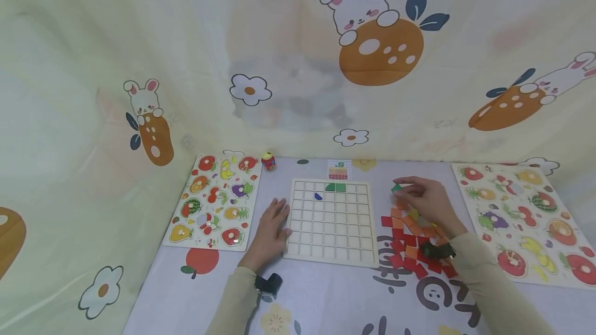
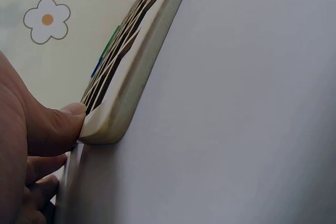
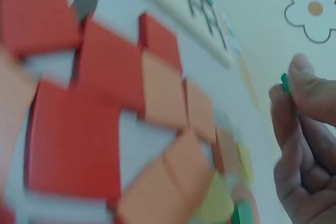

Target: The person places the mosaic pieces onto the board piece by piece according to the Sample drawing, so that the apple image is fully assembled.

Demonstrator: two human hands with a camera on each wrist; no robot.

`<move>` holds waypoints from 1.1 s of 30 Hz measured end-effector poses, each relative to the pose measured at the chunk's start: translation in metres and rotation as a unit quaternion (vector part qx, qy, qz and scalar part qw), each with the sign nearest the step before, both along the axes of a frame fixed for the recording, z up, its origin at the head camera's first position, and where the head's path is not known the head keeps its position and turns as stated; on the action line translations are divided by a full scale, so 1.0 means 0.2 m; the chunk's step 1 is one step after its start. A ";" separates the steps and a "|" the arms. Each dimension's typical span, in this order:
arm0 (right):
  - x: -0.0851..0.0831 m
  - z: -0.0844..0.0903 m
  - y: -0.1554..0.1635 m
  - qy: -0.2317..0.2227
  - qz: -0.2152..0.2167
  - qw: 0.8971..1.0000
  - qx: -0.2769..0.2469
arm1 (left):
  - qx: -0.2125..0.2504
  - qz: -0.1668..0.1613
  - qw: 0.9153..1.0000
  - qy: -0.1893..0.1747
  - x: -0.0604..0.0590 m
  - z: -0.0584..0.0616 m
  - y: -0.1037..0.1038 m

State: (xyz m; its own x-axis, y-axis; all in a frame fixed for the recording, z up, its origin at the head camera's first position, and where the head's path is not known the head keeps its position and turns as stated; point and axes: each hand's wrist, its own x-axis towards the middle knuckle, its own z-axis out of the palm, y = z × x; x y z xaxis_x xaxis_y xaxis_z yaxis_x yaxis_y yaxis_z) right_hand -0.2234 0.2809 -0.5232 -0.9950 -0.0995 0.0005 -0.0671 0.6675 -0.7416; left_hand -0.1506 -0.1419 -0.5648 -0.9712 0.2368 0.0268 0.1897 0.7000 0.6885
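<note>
Head view shows the right hand (image 1: 426,200) pinching a green tile (image 1: 396,187) at centre right, above the tile pile (image 1: 414,244). It appears light, stiff, smooth; grip its edges. The left hand (image 1: 271,234), fingers spread, steadies the grid board (image 1: 331,221).

Two fruit puzzles (image 1: 215,201) (image 1: 526,221) are laid flat at either side of the table. A small toy (image 1: 268,160) is stood by the rabbit-printed curtain (image 1: 372,40).

Tile pile (image 1: 414,242) crowds right — grid board (image 1: 331,221) open.
</note>
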 end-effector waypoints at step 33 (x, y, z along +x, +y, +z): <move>-0.13 -0.12 -0.56 -0.032 0.058 0.998 0.005 | 0.007 -0.002 1.000 -0.002 0.00 0.00 0.00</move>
State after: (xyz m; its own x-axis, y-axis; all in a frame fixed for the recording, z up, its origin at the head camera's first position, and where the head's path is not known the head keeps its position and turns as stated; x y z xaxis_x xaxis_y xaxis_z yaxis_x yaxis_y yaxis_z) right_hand -0.2485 0.1679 -0.5479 -0.9749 -0.2131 -0.0639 -0.0968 0.6650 -0.7405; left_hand -0.1515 -0.1428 -0.5647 -0.9702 0.2410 0.0262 0.1901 0.6894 0.6990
